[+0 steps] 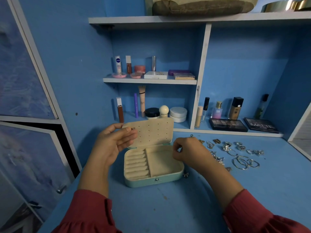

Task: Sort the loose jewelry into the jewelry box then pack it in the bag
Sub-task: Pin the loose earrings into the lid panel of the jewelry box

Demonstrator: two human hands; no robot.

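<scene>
One mint jewelry box (152, 179) lay open on the blue surface (168, 207), its long axis running left to right, its clasp facing the person and its perforated lid (151, 132) standing up at the far side. The left hand (112, 142) pinched one small earring (133, 128) against the lid, while the right hand (186, 151) hovered curled over the box; whether it held anything could not be told. Loose silver jewelry (235, 153), too tangled to count, lay scattered right of the box, below blue shelves (149, 80) of cosmetics.

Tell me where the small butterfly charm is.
Head view: the butterfly charm lies on the blue desk, beside the jewelry box at its front right corner.
</scene>
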